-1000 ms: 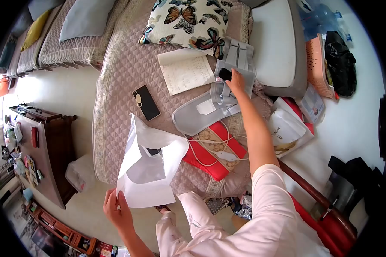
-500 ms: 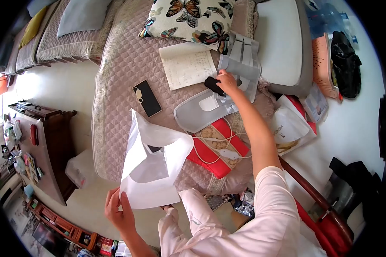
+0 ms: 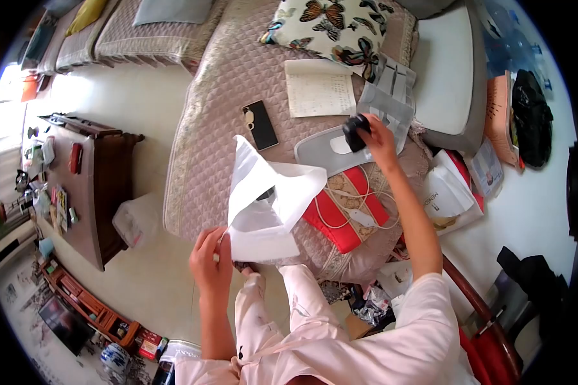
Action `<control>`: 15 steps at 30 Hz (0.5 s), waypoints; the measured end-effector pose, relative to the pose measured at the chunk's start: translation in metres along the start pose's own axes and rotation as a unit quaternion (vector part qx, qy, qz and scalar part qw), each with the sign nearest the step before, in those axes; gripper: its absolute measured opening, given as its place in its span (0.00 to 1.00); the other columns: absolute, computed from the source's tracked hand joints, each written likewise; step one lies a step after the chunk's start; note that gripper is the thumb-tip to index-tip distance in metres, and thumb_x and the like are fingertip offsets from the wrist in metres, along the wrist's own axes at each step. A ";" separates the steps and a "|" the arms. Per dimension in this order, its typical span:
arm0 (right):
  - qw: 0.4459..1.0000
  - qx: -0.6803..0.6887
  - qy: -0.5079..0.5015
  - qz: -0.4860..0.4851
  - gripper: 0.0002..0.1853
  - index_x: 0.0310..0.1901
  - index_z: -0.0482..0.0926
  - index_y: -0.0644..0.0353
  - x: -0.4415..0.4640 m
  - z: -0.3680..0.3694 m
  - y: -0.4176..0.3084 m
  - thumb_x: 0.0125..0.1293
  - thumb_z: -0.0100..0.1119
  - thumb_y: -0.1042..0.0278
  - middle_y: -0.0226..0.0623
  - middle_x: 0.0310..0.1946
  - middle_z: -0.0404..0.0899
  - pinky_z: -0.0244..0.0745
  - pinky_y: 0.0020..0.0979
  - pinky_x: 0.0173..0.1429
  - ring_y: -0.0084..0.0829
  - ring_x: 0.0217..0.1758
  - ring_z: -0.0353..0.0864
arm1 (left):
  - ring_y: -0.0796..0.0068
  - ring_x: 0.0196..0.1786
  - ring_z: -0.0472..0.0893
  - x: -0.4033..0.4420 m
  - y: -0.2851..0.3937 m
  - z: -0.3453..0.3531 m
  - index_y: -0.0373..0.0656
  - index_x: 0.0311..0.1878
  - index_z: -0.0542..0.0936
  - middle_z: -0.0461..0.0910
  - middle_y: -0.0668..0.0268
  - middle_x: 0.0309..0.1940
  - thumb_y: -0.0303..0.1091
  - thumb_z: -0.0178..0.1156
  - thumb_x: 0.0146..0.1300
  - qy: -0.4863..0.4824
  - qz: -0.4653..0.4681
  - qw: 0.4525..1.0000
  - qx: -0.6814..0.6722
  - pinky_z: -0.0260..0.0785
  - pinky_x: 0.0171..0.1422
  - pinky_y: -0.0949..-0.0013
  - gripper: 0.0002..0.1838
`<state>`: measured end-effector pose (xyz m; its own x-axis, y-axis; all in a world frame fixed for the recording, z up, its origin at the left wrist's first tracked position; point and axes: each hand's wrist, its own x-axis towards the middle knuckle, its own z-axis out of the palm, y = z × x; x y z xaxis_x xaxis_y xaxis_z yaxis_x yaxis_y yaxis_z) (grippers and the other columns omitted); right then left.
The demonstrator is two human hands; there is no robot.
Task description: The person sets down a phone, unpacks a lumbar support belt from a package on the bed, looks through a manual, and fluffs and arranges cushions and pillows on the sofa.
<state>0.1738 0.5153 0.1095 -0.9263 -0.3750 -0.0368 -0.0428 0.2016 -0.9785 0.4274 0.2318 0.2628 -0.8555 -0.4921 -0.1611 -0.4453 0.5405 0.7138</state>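
My left hand (image 3: 213, 262) pinches the lower left edge of a white bag (image 3: 263, 237), whose mouth gapes; a small dark thing shows inside. My right hand (image 3: 379, 140) holds a black roll-like object (image 3: 356, 132) above a grey padded belt (image 3: 315, 151) lying on the quilted sofa cover. A black phone (image 3: 263, 127) with a ring holder lies left of the belt. Behind it is an open notebook (image 3: 318, 93). Below the belt sits a red and patterned pad (image 3: 345, 221) with a white cord across it.
A butterfly cushion (image 3: 332, 29) lies at the back of the sofa (image 3: 205, 115). On the right are a grey armrest (image 3: 446, 70), a white and red bag (image 3: 448, 196) and a black plastic bag (image 3: 531, 119). A wooden table (image 3: 83, 186) stands left. A wooden rail (image 3: 475, 292) runs at lower right.
My right hand has lifted the black object off the grey belt and brought it nearer. The view has shifted, and my left hand still holds the white bag.
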 end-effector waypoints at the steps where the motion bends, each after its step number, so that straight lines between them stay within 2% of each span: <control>1: 0.998 0.029 -0.047 -0.001 0.13 0.45 0.73 0.65 -0.013 0.011 -0.052 0.57 0.56 0.78 0.30 0.43 0.74 0.67 0.24 0.49 0.22 0.45 0.72 | 0.74 0.21 0.72 0.001 -0.002 -0.002 0.37 0.35 0.78 0.77 0.63 0.30 0.23 0.55 0.55 0.004 0.003 1.000 -0.002 0.65 0.25 0.75 0.05; 3: 0.985 0.140 -0.100 -0.006 0.16 0.49 0.71 0.64 -0.045 0.031 -0.110 0.58 0.56 0.77 0.31 0.44 0.74 0.67 0.26 0.54 0.24 0.47 0.72 | 0.73 0.21 0.72 0.000 -0.005 -0.002 0.38 0.35 0.78 0.77 0.63 0.30 0.25 0.55 0.55 0.009 0.001 1.000 -0.016 0.65 0.25 0.74 0.05; 4: 0.967 0.190 -0.132 0.107 0.17 0.51 0.70 0.64 -0.059 0.040 -0.138 0.59 0.55 0.77 0.32 0.44 0.74 0.67 0.25 0.55 0.24 0.48 0.73 | 0.73 0.21 0.73 -0.001 -0.007 -0.002 0.38 0.34 0.78 0.77 0.63 0.30 0.25 0.55 0.56 0.009 -0.004 1.000 -0.026 0.65 0.25 0.74 0.04; 5: 0.959 0.209 -0.171 0.090 0.17 0.51 0.69 0.65 -0.070 0.052 -0.146 0.59 0.55 0.76 0.32 0.45 0.73 0.67 0.24 0.55 0.23 0.48 0.73 | 0.72 0.21 0.73 -0.002 -0.006 -0.003 0.38 0.34 0.77 0.77 0.63 0.30 0.26 0.55 0.56 0.011 -0.009 0.999 -0.038 0.65 0.25 0.73 0.04; 6: 0.948 0.194 -0.216 0.130 0.18 0.51 0.69 0.62 -0.079 0.065 -0.144 0.58 0.57 0.74 0.32 0.42 0.74 0.68 0.25 0.52 0.22 0.45 0.73 | 0.66 0.22 0.74 -0.003 -0.003 -0.006 0.39 0.33 0.77 0.76 0.62 0.29 0.27 0.54 0.57 0.008 -0.007 1.000 -0.019 0.65 0.25 0.69 0.03; 7: 0.964 0.121 -0.234 0.032 0.15 0.48 0.70 0.63 -0.084 0.084 -0.155 0.59 0.56 0.75 0.31 0.39 0.75 0.69 0.24 0.49 0.21 0.43 0.73 | 0.63 0.23 0.74 -0.004 -0.005 -0.008 0.39 0.32 0.76 0.76 0.62 0.28 0.28 0.54 0.57 0.011 0.007 1.000 0.006 0.65 0.26 0.68 0.03; 9: 0.945 0.117 -0.289 0.097 0.13 0.46 0.72 0.64 -0.096 0.114 -0.150 0.58 0.56 0.76 0.30 0.36 0.75 0.70 0.23 0.45 0.20 0.39 0.73 | 0.58 0.24 0.75 -0.007 -0.016 -0.011 0.40 0.30 0.75 0.75 0.61 0.27 0.29 0.54 0.58 0.020 0.033 0.998 0.058 0.65 0.26 0.64 0.04; 10: 0.949 0.069 -0.286 0.112 0.12 0.45 0.72 0.65 -0.103 0.130 -0.143 0.58 0.56 0.76 0.30 0.35 0.75 0.69 0.23 0.43 0.20 0.38 0.73 | 0.53 0.26 0.74 -0.009 -0.019 -0.014 0.41 0.29 0.74 0.74 0.60 0.26 0.31 0.53 0.59 0.032 0.028 0.997 0.058 0.65 0.27 0.60 0.06; 11: 0.951 0.020 -0.283 0.124 0.11 0.44 0.73 0.65 -0.106 0.146 -0.134 0.57 0.56 0.77 0.31 0.33 0.75 0.69 0.23 0.41 0.20 0.37 0.72 | 0.53 0.26 0.75 -0.011 -0.024 -0.018 0.41 0.29 0.74 0.74 0.58 0.25 0.32 0.53 0.58 0.042 0.052 0.995 0.080 0.66 0.28 0.59 0.06; 12: 0.947 -0.077 -0.299 0.089 0.14 0.44 0.73 0.64 -0.106 0.160 -0.129 0.56 0.58 0.72 0.37 0.34 0.76 0.71 0.27 0.42 0.27 0.36 0.76 | 0.53 0.26 0.75 -0.015 -0.032 -0.021 0.41 0.28 0.73 0.74 0.57 0.24 0.31 0.53 0.58 0.040 0.063 0.994 0.079 0.66 0.28 0.58 0.06; 15: 0.872 -0.278 -0.400 -0.040 0.15 0.43 0.76 0.59 -0.093 0.211 -0.106 0.53 0.58 0.65 0.41 0.35 0.78 0.71 0.35 0.46 0.39 0.38 0.77 | 0.53 0.25 0.75 -0.032 -0.048 -0.045 0.41 0.26 0.72 0.74 0.55 0.23 0.30 0.53 0.57 0.032 0.078 0.994 0.077 0.65 0.26 0.57 0.06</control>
<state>0.3440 0.3379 0.1739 -0.3628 -0.8751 -0.3203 -0.4767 0.4696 -0.7431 0.4885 0.1908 0.2646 -0.9010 -0.4338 -0.0104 -0.3482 0.7085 0.6138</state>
